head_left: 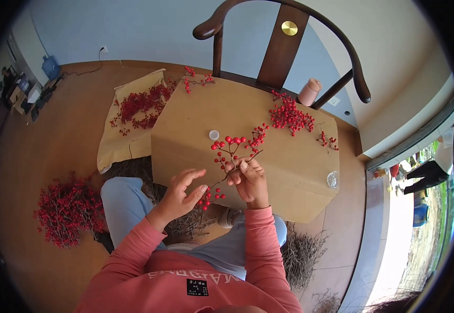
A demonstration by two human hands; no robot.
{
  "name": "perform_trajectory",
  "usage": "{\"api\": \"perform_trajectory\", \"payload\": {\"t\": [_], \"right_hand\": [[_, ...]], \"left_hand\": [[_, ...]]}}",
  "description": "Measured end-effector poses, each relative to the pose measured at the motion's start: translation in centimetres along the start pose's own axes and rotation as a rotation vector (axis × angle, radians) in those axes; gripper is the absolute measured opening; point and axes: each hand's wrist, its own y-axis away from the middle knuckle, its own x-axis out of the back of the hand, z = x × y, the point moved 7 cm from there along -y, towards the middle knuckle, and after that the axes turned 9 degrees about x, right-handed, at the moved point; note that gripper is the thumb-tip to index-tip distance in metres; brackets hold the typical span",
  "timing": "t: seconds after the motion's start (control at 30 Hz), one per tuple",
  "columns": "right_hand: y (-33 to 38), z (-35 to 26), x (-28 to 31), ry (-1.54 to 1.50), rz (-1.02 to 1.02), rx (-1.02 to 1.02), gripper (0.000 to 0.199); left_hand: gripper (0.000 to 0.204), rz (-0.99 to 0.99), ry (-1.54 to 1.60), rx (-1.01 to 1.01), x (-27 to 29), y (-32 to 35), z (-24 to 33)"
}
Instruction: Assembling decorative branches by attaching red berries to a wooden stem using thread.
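My right hand (251,183) pinches the stem of a berry branch (233,148) between thumb and fingers, above the front part of the cardboard sheet (211,107). Round red berries cluster at the branch's upper part, while a bare stem end points up to the right. Its lower end carries more red berries beside my left thumb. My left hand (179,197) has thumb and fingers apart, close to those lower berries; whether the thumb touches them I cannot tell. Beyond my right hand, a berry sprig (258,136) and a small white round cap (214,135) lie on the cardboard.
A berry pile (292,116) and pink jar (310,92) sit far right on the cardboard, with a clear round lid (333,180) nearer. Left are a berry-laden yellow sheet (116,130) and a large berry heap (69,213). A dark wooden chair (274,55) stands behind; bare twigs (302,255) lie right.
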Motion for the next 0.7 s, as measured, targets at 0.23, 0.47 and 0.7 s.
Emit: {"api": "perform_trajectory", "payload": {"t": [0.23,0.47,0.7], "right_hand": [[0.6,4.1,-4.4,-0.233,-0.01,-0.014,0.019],[0.4,7.1,-9.2,-0.341,-0.171,-0.155,0.028],[1.3,8.8,-11.1,0.071,-0.165,-0.126,0.037]], "left_hand": [[0.016,-0.176,0.274,0.367,2.3,3.9,-2.6],[0.009,-0.028,0.299,0.23,6.9,5.8,-3.6],[0.01,0.306,0.489,0.448,19.9,7.2,-6.5]]}}
